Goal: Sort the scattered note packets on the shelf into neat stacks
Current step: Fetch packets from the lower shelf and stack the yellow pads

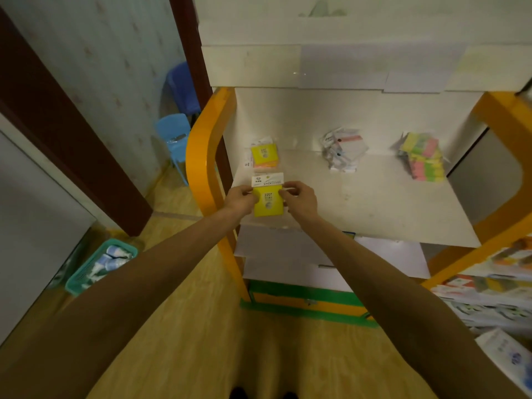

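A yellow sticky-note packet [268, 200] with a white header card is held over the front left of the white shelf [374, 203]. My left hand [241, 198] pinches its left edge and my right hand [300, 197] pinches its right edge. Behind it, at the shelf's back left, lies a small stack of yellow and orange packets [264, 155]. A pile of white packets [342, 152] sits at the back middle. At the back right is a stack of pink, green and yellow packets [421, 158].
Orange frame posts [201, 156] flank the shelf on both sides. A white board [345, 64] overhangs the shelf. A teal basket [100, 266] with items stands on the floor at left, and blue chairs [174, 133] beyond. More packaged goods [489, 298] lie at lower right.
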